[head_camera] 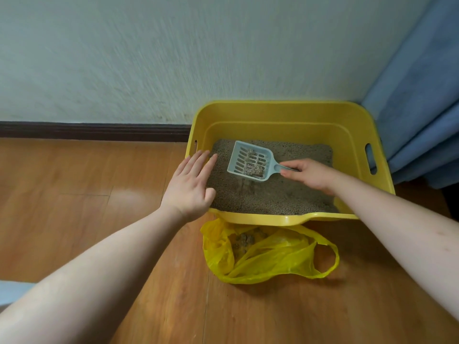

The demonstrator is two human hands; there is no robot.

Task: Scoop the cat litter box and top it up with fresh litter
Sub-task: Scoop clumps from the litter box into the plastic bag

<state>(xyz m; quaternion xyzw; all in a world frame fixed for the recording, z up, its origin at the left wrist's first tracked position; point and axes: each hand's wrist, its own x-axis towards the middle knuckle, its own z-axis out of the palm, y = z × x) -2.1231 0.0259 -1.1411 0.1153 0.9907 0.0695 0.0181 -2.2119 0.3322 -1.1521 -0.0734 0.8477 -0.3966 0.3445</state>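
We judge scooping partly done: clumps already lie in the bag [268,254] below our hands. Our right hand [310,173] grips the scoop [249,161], loaded, over the box [285,217]; left hand [190,184] flat, relaxed beside it. Topping up remains.

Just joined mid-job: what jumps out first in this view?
The yellow litter box against the wall, where the right hand holds a pale blue scoop with clumps above the litter. A yellow plastic bag lies open on the floor in front.
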